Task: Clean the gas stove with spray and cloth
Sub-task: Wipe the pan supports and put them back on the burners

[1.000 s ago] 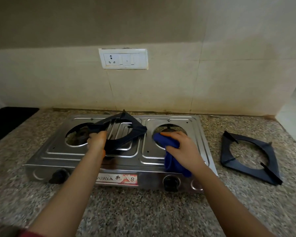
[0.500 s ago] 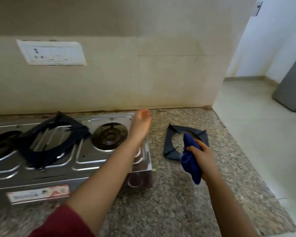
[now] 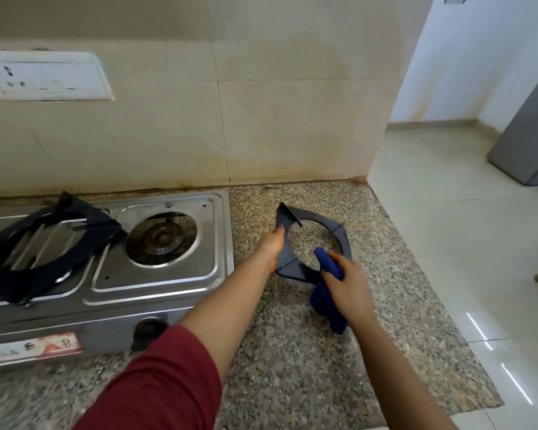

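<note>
Left hand (image 3: 272, 243) grips the loose pan support (image 3: 342, 234) by its edge, seemingly tilting it off the tabletop (image 3: 292, 352) just right of the gas stove (image 3: 156, 283). Guessing that's so the right hand (image 3: 347, 287), clenched round the blue cloth (image 3: 323, 302), can wipe it properly.

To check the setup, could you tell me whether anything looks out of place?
Yes: the black grate lies askew and unseated on the stove; the second grate is off on the counter, held by the left hand.
</note>
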